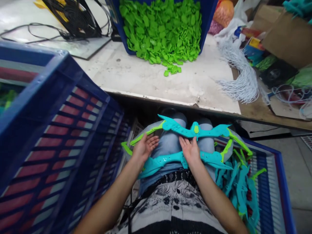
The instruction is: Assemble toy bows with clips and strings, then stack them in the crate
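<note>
Two turquoise plastic toy bows with lime-green limb ends lie across my lap. The far toy bow (180, 129) has a small green piece at its middle; the near toy bow (168, 158) runs partly under my forearms. My left hand (143, 148) is palm up beside the far bow's left limb, fingers loosely stretched. My right hand (190, 151) is also palm up, crossing over the near bow, with its fingertips close below the far bow's middle. Neither hand grips anything; whether the right fingertips touch the far bow I cannot tell.
A blue bin of green plastic pieces (161, 32) stands on the white table (151, 79). White cords (241, 74) hang toward its right edge. A tall blue crate (65, 130) stands at my left. More turquoise bow parts (241, 185) fill a low blue crate (280, 182) at my right.
</note>
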Demonstrator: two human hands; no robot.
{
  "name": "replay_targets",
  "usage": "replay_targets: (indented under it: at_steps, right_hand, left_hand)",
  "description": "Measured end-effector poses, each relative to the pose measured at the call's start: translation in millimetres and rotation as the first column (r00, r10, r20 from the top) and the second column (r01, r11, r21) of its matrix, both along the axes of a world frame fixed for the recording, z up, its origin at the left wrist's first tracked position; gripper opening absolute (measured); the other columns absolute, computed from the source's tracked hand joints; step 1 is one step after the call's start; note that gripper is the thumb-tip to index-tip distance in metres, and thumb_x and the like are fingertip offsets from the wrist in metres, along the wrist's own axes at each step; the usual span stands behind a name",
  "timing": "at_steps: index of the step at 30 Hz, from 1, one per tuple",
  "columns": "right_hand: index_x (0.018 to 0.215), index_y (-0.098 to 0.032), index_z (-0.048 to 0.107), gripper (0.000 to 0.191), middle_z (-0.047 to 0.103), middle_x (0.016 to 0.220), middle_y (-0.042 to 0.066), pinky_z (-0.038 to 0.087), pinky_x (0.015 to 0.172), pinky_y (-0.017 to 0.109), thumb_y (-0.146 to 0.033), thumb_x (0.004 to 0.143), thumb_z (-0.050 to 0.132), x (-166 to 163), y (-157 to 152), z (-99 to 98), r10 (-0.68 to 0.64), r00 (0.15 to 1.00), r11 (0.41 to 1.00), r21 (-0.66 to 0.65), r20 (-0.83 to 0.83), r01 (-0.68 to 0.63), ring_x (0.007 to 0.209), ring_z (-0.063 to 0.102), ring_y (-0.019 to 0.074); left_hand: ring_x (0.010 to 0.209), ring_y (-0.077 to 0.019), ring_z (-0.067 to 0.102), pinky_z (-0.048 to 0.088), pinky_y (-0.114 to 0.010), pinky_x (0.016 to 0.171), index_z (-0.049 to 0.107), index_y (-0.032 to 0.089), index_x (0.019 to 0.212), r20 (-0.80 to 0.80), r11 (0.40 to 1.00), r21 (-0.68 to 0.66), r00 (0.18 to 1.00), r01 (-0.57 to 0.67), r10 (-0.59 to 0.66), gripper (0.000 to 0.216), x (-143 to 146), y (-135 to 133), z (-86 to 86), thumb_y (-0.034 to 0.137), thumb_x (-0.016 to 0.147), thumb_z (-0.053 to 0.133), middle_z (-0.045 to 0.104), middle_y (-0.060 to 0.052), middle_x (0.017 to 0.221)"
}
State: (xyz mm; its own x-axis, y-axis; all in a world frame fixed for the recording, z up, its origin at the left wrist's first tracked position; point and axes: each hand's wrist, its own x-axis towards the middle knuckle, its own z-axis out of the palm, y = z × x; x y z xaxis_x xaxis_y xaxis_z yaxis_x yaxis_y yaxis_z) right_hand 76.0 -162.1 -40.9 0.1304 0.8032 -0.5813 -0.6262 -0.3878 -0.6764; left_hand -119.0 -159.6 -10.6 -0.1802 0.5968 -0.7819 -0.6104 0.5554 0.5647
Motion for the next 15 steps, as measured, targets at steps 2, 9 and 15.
replay_targets:
  at_steps: [2, 9, 15]
  right_hand:
    - [0.093, -0.02, 0.061, 0.04, 0.071, 0.097, 0.011, 0.056, 0.09, 0.043, -0.058, 0.083, 0.056, 10, -12, 15.1, 0.244, 0.97, 0.969, -0.047, 0.013, -0.243, 0.09, 0.071, 0.0221]
    - [0.091, -0.019, 0.07, 0.022, 0.072, 0.101, 0.01, 0.05, 0.094, 0.042, -0.032, 0.089, 0.053, 7, 105, 88.8, 0.099, 0.187, 0.573, 0.097, 0.977, -0.814, 0.1, 0.066, 0.0252]
    - [0.111, -0.009, 0.06, 0.03, 0.059, 0.118, 0.02, 0.043, 0.099, 0.051, -0.031, 0.091, 0.056, -86, 285, 90.6, -0.105, -0.153, 0.63, -0.054, 0.983, -0.775, 0.116, 0.056, 0.031]
  left_hand:
    - [0.063, -0.0151, 0.066, 0.053, -0.026, 0.061, 0.059, 0.011, 0.093, -0.077, 0.981, -0.008, 0.978, 0.195, -0.195, 0.028, 1, -6, -4.6, 0.034, 0.094, 0.045, 0.07, -0.01, 0.077]
    - [0.115, -0.0336, 0.058, 0.042, -0.05, 0.102, 0.06, 0.016, 0.122, -0.817, 0.236, -0.007, 0.131, 0.972, -0.562, 0.051, 58, -26, -13.6, 0.039, 0.077, 0.067, 0.065, -0.016, 0.121]
    - [0.126, -0.0349, 0.051, 0.042, -0.047, 0.103, 0.032, 0.013, 0.147, -0.753, -0.043, -0.121, -0.12, 0.992, -0.647, 0.081, 84, -9, -25.3, 0.042, 0.079, 0.066, 0.053, -0.022, 0.137]
